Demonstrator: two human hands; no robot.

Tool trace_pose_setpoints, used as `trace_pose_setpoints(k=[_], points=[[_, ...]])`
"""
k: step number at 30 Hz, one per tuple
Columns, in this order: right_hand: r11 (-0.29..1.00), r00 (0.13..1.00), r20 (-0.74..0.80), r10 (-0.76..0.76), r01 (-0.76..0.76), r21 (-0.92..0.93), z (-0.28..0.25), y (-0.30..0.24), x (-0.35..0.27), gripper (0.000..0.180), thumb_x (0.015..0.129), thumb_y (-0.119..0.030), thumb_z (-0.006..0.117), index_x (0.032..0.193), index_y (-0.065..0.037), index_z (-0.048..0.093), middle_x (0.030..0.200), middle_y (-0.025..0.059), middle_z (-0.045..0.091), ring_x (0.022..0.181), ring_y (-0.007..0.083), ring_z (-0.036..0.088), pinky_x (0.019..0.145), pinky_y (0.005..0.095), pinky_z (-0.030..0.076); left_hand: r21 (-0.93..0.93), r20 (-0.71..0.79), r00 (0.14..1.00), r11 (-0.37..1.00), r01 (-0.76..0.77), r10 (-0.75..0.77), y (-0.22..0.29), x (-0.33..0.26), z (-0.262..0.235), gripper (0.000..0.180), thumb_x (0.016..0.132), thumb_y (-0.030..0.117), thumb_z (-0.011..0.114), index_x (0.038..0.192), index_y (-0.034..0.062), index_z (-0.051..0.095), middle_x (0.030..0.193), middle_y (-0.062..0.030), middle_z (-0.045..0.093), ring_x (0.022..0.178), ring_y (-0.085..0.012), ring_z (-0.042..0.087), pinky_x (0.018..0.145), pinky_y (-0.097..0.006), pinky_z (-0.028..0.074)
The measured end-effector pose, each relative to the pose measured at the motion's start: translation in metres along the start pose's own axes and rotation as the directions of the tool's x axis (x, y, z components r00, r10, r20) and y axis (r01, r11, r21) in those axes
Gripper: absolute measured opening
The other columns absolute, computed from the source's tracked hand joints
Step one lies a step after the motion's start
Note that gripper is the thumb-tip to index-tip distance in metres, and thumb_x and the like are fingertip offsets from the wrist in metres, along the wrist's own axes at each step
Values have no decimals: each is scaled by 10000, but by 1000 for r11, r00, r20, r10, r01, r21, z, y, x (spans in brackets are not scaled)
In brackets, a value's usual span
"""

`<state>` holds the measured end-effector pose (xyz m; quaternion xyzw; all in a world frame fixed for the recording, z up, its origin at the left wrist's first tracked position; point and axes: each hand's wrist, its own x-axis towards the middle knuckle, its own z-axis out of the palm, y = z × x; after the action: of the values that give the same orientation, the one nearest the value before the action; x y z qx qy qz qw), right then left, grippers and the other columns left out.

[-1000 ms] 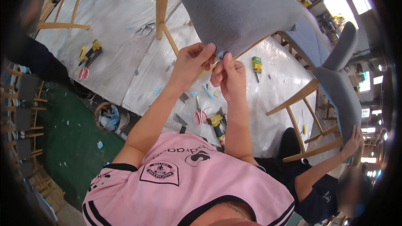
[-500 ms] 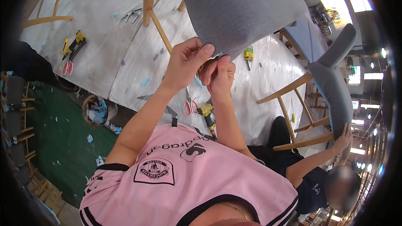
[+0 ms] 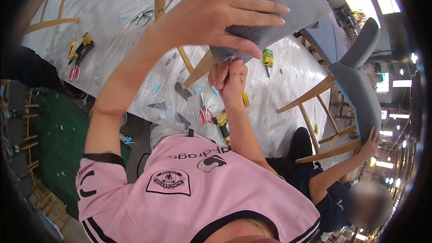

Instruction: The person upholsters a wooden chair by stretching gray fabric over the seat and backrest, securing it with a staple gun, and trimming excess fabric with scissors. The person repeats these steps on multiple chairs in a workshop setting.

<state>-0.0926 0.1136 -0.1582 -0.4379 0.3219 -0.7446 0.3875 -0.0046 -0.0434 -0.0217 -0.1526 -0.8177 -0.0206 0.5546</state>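
Grey chair seat (image 3: 300,6) in from near edge of bench (image 3: 265,121), left hand (image 3: 220,12) spread over it gripping nothing, right hand (image 3: 231,77) pinching its near corner: keep pull even there to avoid puckers.

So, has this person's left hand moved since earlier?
Yes: the left hand has moved away from the nearer red-handled scissors, up the view, off the corner of the grey upholstery.

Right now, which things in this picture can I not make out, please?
Head view:
Anything inside the curled right hand: hidden by the hand itself.
The gray chair: partly behind the left hand, cut off by the top edge.
Wooden chair, upper left: cut off by the top edge.
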Motion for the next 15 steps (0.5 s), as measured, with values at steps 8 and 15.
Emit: trace_pose_setpoints(k=[8,15], points=[[1000,999,46,18,-18,3,-3,-1,-2,646,1074,-488,398,606,-52,491,470,33,426,381,142,419,401,298,370,-170,152,982,982,-87,113,-13,6,-16,480,803,479,767,1125,123,764,1278,-15,703,1251,-253,614,1041,-415,450],[998,996,75,45,-49,50,-11,1,1,649,1052,-504,475,603,-37,511,501,70,502,407,152,471,411,288,362,48,-138,987,995,88,-81,20,7,19,392,827,357,798,1103,81,762,1124,-85,756,1140,-301,674,1024,-436,467]])
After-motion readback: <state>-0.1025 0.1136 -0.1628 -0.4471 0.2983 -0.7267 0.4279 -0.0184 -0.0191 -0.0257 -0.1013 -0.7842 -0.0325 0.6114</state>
